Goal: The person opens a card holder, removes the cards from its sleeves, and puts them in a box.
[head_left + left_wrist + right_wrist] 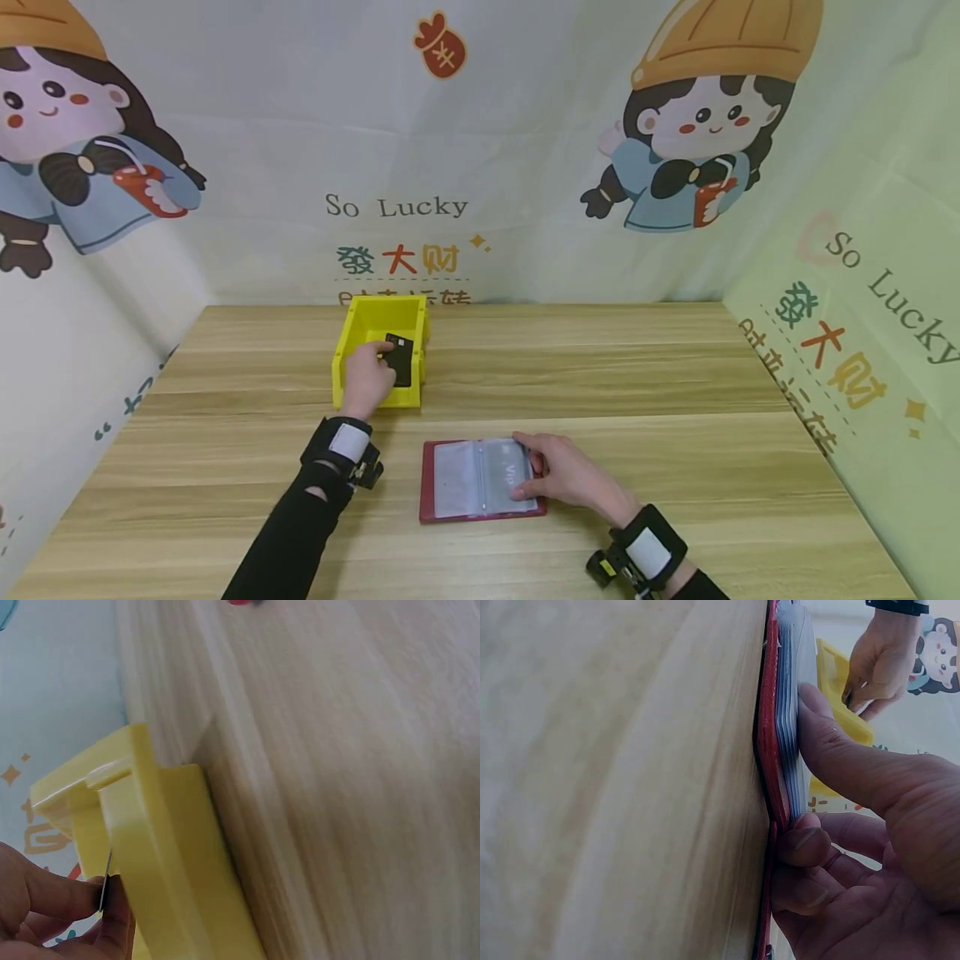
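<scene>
- While the black card (402, 367) lies inside the yellow bin (401, 398), left of centre in the head frame, my left hand (367, 377) reaches over the bin's near side to it.
- At the lower left of the left wrist view, I have the card's thin edge pinched between thumb and finger, close against the bin's wall.
- Below and to the right of the bin, at the lower middle of the head frame, my red-covered card holder (428, 492) lies spread on the table, its clear sleeves (455, 487) facing up.
- My right hand (566, 471) grips the holder's right-hand edge; the right wrist view shows my thumb pressed on the stacked sleeves and my fingers curled at their edge.
- Faint pale lettering shows on the right-hand sleeve, beside my fingers.
- Under all this spreads the wood-grained table (637, 375), across the lower half of the head frame.
- I wear black straps with white patches on both wrists, and black sleeves (292, 533).
- Across the top hangs a pale backdrop (525, 167) with a cartoon figure at upper left, another at upper right, and "So Lucky" printed between.
</scene>
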The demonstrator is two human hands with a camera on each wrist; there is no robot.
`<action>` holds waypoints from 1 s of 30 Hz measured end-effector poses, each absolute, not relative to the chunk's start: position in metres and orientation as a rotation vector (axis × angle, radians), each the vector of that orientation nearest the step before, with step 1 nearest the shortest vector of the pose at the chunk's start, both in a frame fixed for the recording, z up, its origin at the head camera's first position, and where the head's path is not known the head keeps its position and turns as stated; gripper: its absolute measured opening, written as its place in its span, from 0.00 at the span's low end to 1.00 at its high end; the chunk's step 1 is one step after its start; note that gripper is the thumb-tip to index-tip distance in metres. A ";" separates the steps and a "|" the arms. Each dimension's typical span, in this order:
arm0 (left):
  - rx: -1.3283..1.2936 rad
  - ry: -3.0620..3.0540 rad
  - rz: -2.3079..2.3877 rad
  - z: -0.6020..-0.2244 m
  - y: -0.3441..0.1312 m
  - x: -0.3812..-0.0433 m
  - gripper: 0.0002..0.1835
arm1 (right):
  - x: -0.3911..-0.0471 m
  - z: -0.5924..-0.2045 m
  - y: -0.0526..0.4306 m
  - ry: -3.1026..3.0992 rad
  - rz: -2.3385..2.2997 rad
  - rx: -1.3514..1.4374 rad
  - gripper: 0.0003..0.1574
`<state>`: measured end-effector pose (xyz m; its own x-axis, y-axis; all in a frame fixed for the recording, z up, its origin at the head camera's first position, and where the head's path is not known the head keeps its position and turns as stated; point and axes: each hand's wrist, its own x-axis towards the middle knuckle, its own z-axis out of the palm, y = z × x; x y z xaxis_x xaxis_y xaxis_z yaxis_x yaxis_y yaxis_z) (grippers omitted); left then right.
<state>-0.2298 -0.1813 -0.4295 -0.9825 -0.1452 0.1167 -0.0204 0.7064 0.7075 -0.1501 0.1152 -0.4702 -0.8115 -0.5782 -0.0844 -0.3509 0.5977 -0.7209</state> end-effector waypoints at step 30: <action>0.095 -2.874 -0.522 -0.447 -0.171 -0.224 0.15 | -0.148 -0.469 0.114 2.492 -1.074 -0.700 0.47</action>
<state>-0.2236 -0.1710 -0.4466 -0.9740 -0.1018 0.2022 -0.0242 0.9349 0.3542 -0.1484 0.1144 -0.4686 -0.8216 -0.5594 -0.1099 -0.3042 0.5932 -0.7454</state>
